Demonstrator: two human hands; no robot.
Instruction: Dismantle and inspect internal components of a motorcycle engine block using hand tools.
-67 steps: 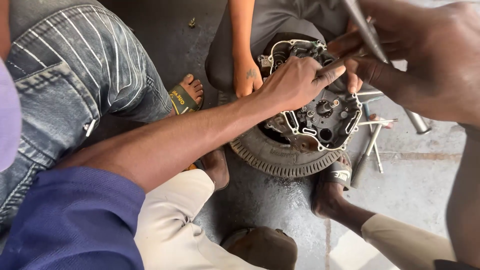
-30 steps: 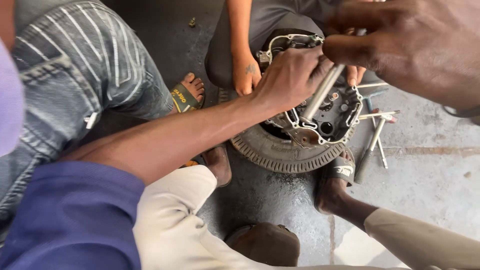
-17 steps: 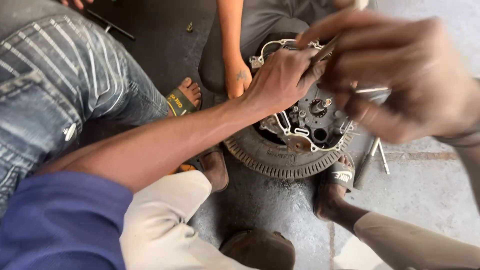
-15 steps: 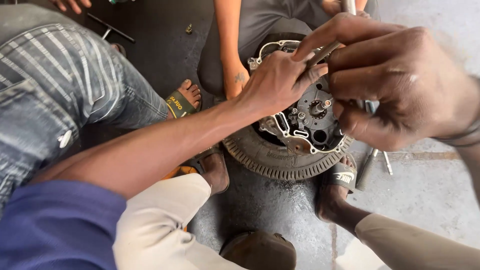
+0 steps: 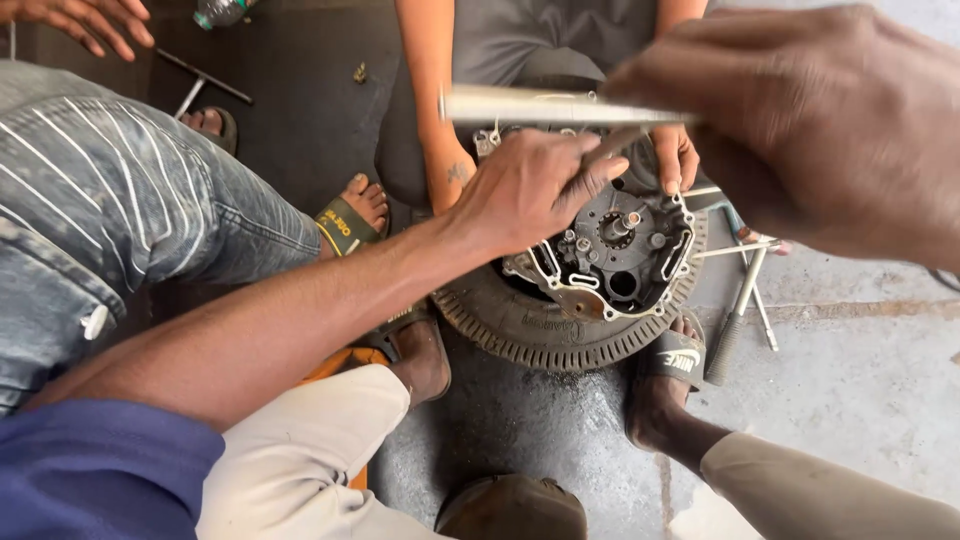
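Observation:
My left hand (image 5: 525, 188) reaches from the lower left and rests on the rim of an open engine case (image 5: 620, 250). Its fingers pinch a short grey metal pin (image 5: 612, 146) held against the case. Close to the camera at the upper right, my right hand (image 5: 820, 120) grips a long silver metal rod (image 5: 545, 105) held level above the left hand. The case lies on a black tyre (image 5: 520, 330) on the floor.
Another person sits behind the engine with a hand (image 5: 676, 158) on its far edge. A leg in striped jeans (image 5: 110, 220) fills the left. Sandalled feet (image 5: 352, 215) flank the tyre. Loose tools (image 5: 738, 300) lie on the concrete at right, and a T-handle (image 5: 200, 85) at top left.
My right hand has risen toward the camera and swung the silver rod from steep to level above the engine. My left hand has stayed on the case.

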